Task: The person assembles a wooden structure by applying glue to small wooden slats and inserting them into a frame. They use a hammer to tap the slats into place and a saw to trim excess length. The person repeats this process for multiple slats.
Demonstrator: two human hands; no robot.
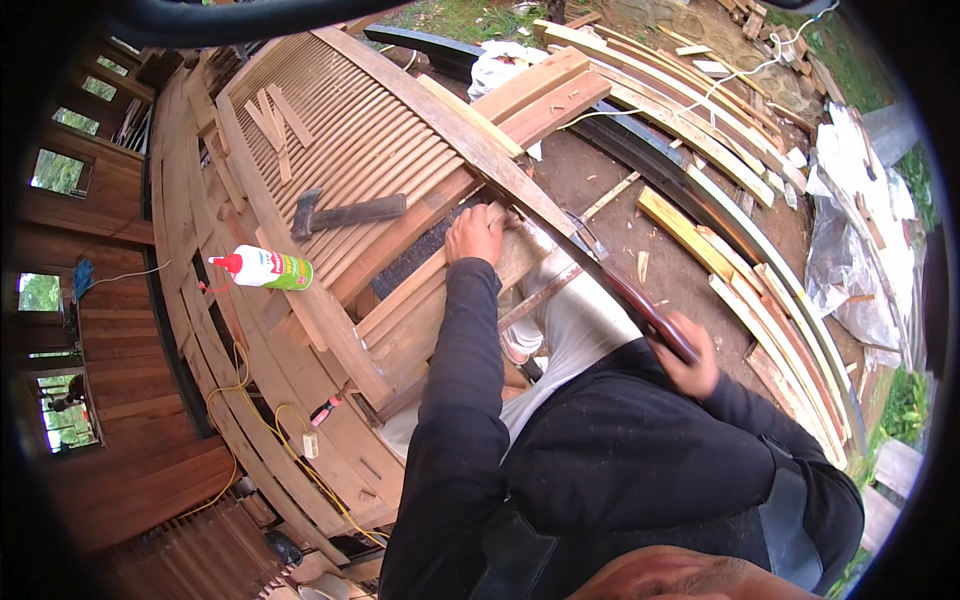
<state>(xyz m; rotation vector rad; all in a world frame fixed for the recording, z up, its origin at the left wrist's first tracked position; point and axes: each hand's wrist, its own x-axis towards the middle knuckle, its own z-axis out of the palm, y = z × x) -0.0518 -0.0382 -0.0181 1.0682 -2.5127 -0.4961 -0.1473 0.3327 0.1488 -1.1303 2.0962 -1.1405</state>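
My right hand [692, 358] is closed around the lower end of a long tool with a glossy reddish-brown handle [640, 300]. Metal shows near its far end, beside the wooden frame, but its exact kind is unclear. My left hand [476, 233] has curled fingers at the near end of a slatted wooden panel [370, 140], beside the frame's right rail [440, 110]. What those fingers hold, if anything, is hidden. On the panel lie a hammer [355, 213] and several thin wood strips [268, 125]. A white and green glue bottle [275, 268] with a red cap lies left of the hammer.
A pink-handled tool [325, 408] and a yellow cord [290, 450] lie on the planks at left. Thick boards [550, 100] sit beyond the frame. Long timber strips [700, 110] and plastic sheeting [850, 220] cover ground at right.
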